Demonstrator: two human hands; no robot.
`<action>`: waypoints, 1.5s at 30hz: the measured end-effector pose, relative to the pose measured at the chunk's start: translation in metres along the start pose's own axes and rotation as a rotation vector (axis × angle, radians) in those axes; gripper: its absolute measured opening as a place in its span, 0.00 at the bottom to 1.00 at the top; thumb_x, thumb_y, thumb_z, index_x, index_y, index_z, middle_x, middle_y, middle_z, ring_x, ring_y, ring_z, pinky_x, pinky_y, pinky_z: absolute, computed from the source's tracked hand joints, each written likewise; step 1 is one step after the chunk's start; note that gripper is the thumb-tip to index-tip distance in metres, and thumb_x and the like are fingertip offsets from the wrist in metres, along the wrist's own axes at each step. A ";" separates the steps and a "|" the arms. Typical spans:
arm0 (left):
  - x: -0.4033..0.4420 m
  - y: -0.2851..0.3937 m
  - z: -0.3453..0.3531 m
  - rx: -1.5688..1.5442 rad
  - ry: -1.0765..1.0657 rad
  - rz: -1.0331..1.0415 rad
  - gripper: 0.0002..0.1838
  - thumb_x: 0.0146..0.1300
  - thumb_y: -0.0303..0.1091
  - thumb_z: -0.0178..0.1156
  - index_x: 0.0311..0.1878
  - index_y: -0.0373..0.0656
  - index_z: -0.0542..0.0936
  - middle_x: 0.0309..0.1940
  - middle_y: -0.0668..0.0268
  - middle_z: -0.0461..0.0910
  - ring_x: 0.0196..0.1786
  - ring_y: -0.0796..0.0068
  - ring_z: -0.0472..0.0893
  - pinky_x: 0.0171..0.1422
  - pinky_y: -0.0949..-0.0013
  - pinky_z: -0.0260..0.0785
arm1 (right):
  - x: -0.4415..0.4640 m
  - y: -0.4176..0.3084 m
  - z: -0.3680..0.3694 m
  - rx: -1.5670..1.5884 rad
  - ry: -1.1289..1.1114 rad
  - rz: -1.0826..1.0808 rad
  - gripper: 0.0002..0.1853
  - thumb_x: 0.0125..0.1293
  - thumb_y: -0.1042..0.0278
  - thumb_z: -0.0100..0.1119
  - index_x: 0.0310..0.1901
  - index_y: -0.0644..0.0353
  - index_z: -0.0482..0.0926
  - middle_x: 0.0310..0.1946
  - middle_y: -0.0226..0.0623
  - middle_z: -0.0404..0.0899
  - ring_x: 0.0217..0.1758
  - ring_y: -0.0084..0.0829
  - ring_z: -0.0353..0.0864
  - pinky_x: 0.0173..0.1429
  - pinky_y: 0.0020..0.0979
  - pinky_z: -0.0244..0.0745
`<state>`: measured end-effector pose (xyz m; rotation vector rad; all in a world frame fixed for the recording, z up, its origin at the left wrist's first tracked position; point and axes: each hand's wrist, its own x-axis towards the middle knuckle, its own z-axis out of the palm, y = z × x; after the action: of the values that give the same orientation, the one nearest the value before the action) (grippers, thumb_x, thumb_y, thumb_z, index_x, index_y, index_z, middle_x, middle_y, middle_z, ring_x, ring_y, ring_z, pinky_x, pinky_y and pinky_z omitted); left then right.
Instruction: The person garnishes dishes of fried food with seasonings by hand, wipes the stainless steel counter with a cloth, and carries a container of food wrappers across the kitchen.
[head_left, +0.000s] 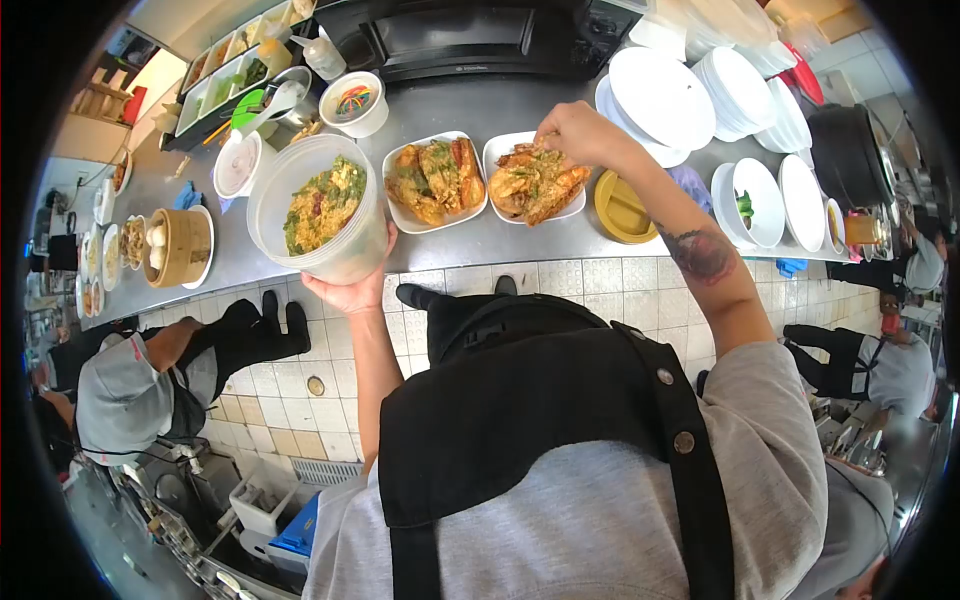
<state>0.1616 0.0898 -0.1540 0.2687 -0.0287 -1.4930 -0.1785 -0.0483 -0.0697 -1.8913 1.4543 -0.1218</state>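
Observation:
A clear plastic tub (268, 215) rests in my left hand (352, 283), tilted so that its crumbly golden and green topping (325, 208) shows. The fingers wrap around its lower side. My right hand (580, 134) is over the back edge of a white square dish of fried pieces (538, 182), fingertips bunched downward. Whatever those fingertips pinch is too small or hidden to make out. Left of it stands a second white dish of fried pieces (435, 180), with the same topping scattered over it.
A yellow round lid (626, 207) lies right of the dishes. Stacked white plates (660, 95) and bowls (748, 203) fill the right side. A tub of rubber bands (354, 103) and a bamboo steamer (180, 247) stand left. Co-workers (150, 385) are on both sides.

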 end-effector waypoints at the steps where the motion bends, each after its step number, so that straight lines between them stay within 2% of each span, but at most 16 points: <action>1: -0.001 0.001 -0.002 0.024 0.008 0.002 0.60 0.32 0.59 0.71 0.75 0.59 0.58 0.76 0.53 0.50 0.76 0.33 0.44 0.73 0.31 0.41 | 0.001 0.000 -0.002 0.003 0.012 0.020 0.10 0.64 0.72 0.58 0.43 0.65 0.85 0.32 0.50 0.84 0.25 0.34 0.86 0.35 0.34 0.81; 4: 0.002 0.004 -0.006 0.060 -0.013 -0.009 0.61 0.31 0.61 0.71 0.75 0.60 0.58 0.76 0.54 0.51 0.76 0.34 0.44 0.73 0.31 0.41 | 0.007 -0.003 -0.007 -0.042 0.018 -0.016 0.12 0.67 0.69 0.55 0.44 0.67 0.84 0.31 0.52 0.84 0.25 0.36 0.86 0.36 0.36 0.81; 7: 0.002 0.003 0.003 0.067 -0.046 -0.032 0.57 0.39 0.66 0.67 0.75 0.60 0.57 0.76 0.56 0.51 0.76 0.34 0.45 0.72 0.30 0.41 | 0.017 0.005 -0.004 -0.249 0.063 -0.201 0.16 0.69 0.62 0.55 0.46 0.68 0.82 0.29 0.52 0.83 0.25 0.39 0.85 0.36 0.39 0.81; 10: 0.003 0.001 0.014 0.126 -0.022 -0.043 0.51 0.49 0.72 0.57 0.75 0.61 0.57 0.76 0.59 0.51 0.76 0.36 0.47 0.71 0.27 0.42 | 0.014 -0.009 -0.013 -0.178 -0.192 0.073 0.22 0.72 0.53 0.50 0.44 0.67 0.82 0.27 0.49 0.82 0.27 0.41 0.84 0.37 0.41 0.80; 16: 0.006 -0.002 0.008 0.140 0.052 -0.071 0.46 0.57 0.73 0.49 0.74 0.59 0.60 0.75 0.59 0.55 0.76 0.46 0.54 0.71 0.25 0.45 | 0.004 -0.022 -0.016 -0.163 -0.032 -0.025 0.27 0.73 0.44 0.48 0.42 0.66 0.83 0.27 0.41 0.83 0.32 0.40 0.83 0.42 0.35 0.76; 19: 0.004 -0.005 -0.008 -0.006 -0.058 -0.137 0.42 0.61 0.69 0.49 0.72 0.54 0.64 0.73 0.59 0.61 0.75 0.53 0.59 0.78 0.40 0.48 | -0.026 -0.067 -0.037 -0.135 0.131 -0.151 0.24 0.71 0.47 0.52 0.44 0.65 0.83 0.31 0.43 0.84 0.34 0.41 0.83 0.44 0.36 0.76; 22: 0.006 -0.017 0.004 0.114 -0.026 -0.117 0.42 0.58 0.67 0.51 0.73 0.54 0.64 0.73 0.61 0.61 0.75 0.52 0.59 0.77 0.40 0.49 | -0.057 -0.130 -0.038 0.118 0.258 -0.399 0.16 0.66 0.56 0.58 0.39 0.62 0.85 0.29 0.48 0.82 0.33 0.46 0.83 0.42 0.41 0.77; 25: 0.008 -0.030 0.022 0.174 -0.023 -0.121 0.42 0.58 0.64 0.52 0.72 0.51 0.65 0.72 0.60 0.63 0.73 0.54 0.63 0.76 0.44 0.53 | -0.045 -0.159 -0.014 0.015 -0.004 -0.631 0.12 0.62 0.64 0.61 0.40 0.63 0.84 0.33 0.47 0.84 0.38 0.49 0.83 0.45 0.37 0.76; 26: 0.007 -0.036 0.033 0.247 0.003 -0.101 0.44 0.56 0.66 0.54 0.70 0.48 0.66 0.68 0.60 0.68 0.69 0.55 0.67 0.74 0.47 0.59 | -0.042 -0.166 -0.003 -0.064 -0.045 -0.579 0.11 0.58 0.67 0.63 0.40 0.65 0.83 0.34 0.49 0.84 0.40 0.50 0.83 0.46 0.38 0.77; 29: 0.010 -0.044 0.040 0.109 -0.059 -0.165 0.39 0.58 0.62 0.53 0.70 0.52 0.67 0.69 0.61 0.67 0.71 0.56 0.65 0.75 0.45 0.56 | -0.028 -0.185 0.017 -0.213 -0.151 -0.406 0.14 0.57 0.68 0.64 0.42 0.67 0.82 0.38 0.53 0.82 0.46 0.50 0.82 0.52 0.41 0.76; 30: 0.011 -0.045 0.039 0.018 -0.080 -0.188 0.38 0.58 0.62 0.53 0.69 0.52 0.68 0.68 0.62 0.68 0.70 0.57 0.65 0.74 0.45 0.57 | -0.026 -0.181 0.023 -0.188 -0.075 -0.528 0.16 0.55 0.69 0.66 0.44 0.69 0.81 0.39 0.56 0.81 0.47 0.52 0.81 0.54 0.44 0.75; 34: 0.016 -0.051 0.032 0.090 0.046 -0.215 0.41 0.53 0.66 0.57 0.66 0.52 0.71 0.65 0.63 0.70 0.67 0.58 0.69 0.72 0.47 0.61 | -0.026 -0.186 0.044 -0.161 -0.056 -0.588 0.16 0.53 0.72 0.64 0.44 0.69 0.81 0.38 0.56 0.82 0.41 0.54 0.83 0.49 0.45 0.78; 38: 0.016 -0.059 0.040 0.143 0.127 -0.142 0.41 0.53 0.66 0.57 0.67 0.53 0.70 0.66 0.63 0.70 0.67 0.57 0.69 0.72 0.47 0.61 | -0.030 -0.193 0.048 -0.172 -0.023 -0.636 0.15 0.51 0.78 0.58 0.42 0.58 0.86 0.34 0.55 0.83 0.38 0.50 0.85 0.47 0.42 0.79; 41: 0.017 -0.058 0.047 0.087 0.049 -0.202 0.41 0.53 0.66 0.56 0.68 0.54 0.69 0.66 0.64 0.70 0.68 0.57 0.69 0.72 0.46 0.60 | -0.015 -0.192 0.032 -0.156 -0.049 -0.543 0.14 0.48 0.74 0.68 0.39 0.63 0.85 0.33 0.56 0.82 0.37 0.51 0.84 0.45 0.41 0.79; 42: 0.018 -0.060 0.051 0.096 0.025 -0.166 0.41 0.54 0.65 0.56 0.69 0.55 0.68 0.67 0.64 0.69 0.69 0.57 0.68 0.73 0.46 0.59 | -0.003 -0.180 0.029 -0.113 0.020 -0.683 0.14 0.48 0.72 0.70 0.40 0.61 0.86 0.33 0.53 0.83 0.36 0.45 0.86 0.42 0.37 0.80; 45: 0.020 -0.060 0.061 0.122 0.036 -0.134 0.41 0.53 0.64 0.56 0.69 0.55 0.68 0.68 0.65 0.69 0.70 0.57 0.67 0.74 0.46 0.57 | -0.026 -0.197 -0.027 0.013 -0.091 -0.470 0.14 0.51 0.70 0.71 0.41 0.62 0.86 0.31 0.46 0.85 0.35 0.33 0.88 0.40 0.31 0.82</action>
<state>0.0930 0.0568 -0.1098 0.4029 -0.0742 -1.6219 -0.0433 -0.0216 0.0763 -2.1662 0.9257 -0.2609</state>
